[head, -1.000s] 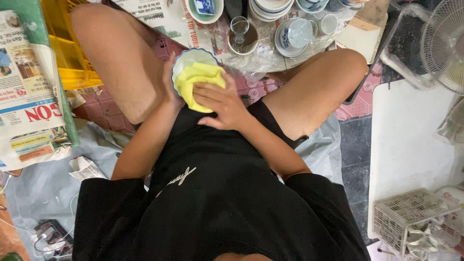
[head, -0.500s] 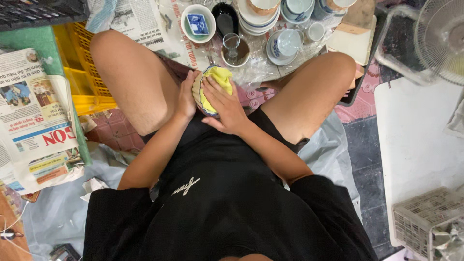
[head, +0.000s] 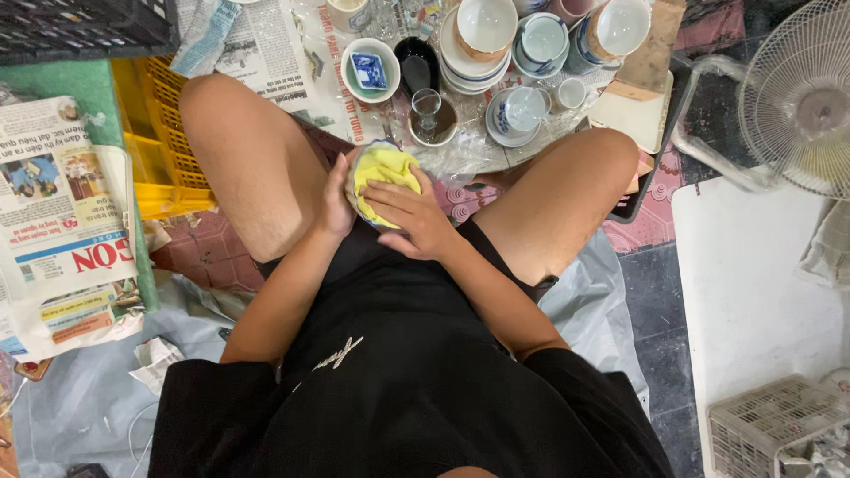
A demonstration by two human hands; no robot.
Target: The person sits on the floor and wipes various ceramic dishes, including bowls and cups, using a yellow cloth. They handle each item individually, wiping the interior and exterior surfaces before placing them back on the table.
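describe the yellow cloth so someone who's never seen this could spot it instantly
Start at the seated person's two bare knees, with a cluster of crockery on the floor beyond them. Between the knees, the left hand cups a small bowl while the right hand presses the yellow cloth into it. It is the only soft, bright yellow thing there; the nearby yellow crate is rigid, latticed plastic.

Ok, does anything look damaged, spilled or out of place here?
Nothing stands out. The left hand cups a small bowl while the right hand presses a yellow cloth into it; the stacked dishes beyond look intact.
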